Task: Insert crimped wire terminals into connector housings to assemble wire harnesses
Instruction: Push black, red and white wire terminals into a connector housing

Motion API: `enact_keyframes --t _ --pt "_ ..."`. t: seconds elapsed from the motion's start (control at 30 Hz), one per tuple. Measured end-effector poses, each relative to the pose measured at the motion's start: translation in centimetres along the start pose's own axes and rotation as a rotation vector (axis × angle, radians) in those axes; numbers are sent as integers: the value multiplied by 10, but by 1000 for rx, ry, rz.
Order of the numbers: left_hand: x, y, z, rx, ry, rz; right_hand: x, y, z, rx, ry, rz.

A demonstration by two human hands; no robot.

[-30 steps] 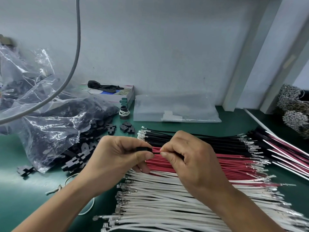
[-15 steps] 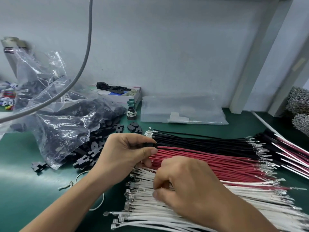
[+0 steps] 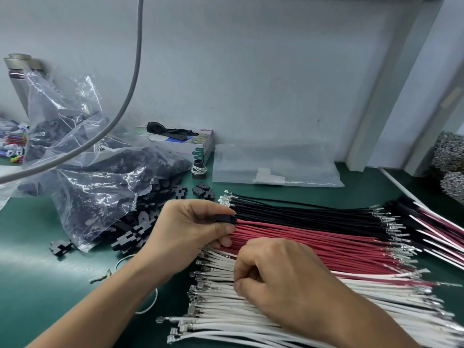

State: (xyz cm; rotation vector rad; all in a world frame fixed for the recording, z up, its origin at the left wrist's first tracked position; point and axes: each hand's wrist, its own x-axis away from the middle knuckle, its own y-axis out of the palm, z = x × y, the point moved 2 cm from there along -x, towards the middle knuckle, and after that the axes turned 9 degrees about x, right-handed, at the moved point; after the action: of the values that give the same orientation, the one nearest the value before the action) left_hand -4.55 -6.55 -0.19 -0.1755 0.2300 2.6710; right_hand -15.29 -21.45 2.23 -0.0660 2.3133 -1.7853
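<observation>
My left hand (image 3: 193, 227) pinches a small black connector housing (image 3: 225, 219) between thumb and fingers, with a red wire running out of it to the right. My right hand (image 3: 281, 275) is lower, over the white wires (image 3: 216, 300), its fingers curled and pinching at one of them; the fingertips hide the grip. Three rows of crimped wires lie on the green mat: black wires (image 3: 301, 212) at the back, red wires (image 3: 313, 239) in the middle, white in front, with metal terminals at both ends.
A clear plastic bag (image 3: 82, 177) spills loose black housings (image 3: 140, 222) at the left. A box (image 3: 190, 144), a flat empty bag (image 3: 273, 164) and a small spool (image 3: 199, 168) stand at the wall. Assembled harnesses (image 3: 434, 229) lie at the right. A grey cable (image 3: 130, 86) hangs overhead.
My right hand left the red wire at the housing and dropped down onto the white wires. The left hand kept holding the housing. The camera view shifted slightly.
</observation>
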Motion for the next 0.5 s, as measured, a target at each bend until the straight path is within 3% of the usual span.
enact_keyframes --t 0.1,0.27,0.4,0.5 --pt "0 0 1 10 -1 -1 0 -3 6 -61 21 7" --pt "-1 -3 3 28 -47 6 -6 -20 24 -481 116 142" --pt "-1 -3 3 79 -84 7 -4 -29 34 -165 76 419" --pt "-1 -3 4 98 -93 -26 -3 -22 33 15 81 467"
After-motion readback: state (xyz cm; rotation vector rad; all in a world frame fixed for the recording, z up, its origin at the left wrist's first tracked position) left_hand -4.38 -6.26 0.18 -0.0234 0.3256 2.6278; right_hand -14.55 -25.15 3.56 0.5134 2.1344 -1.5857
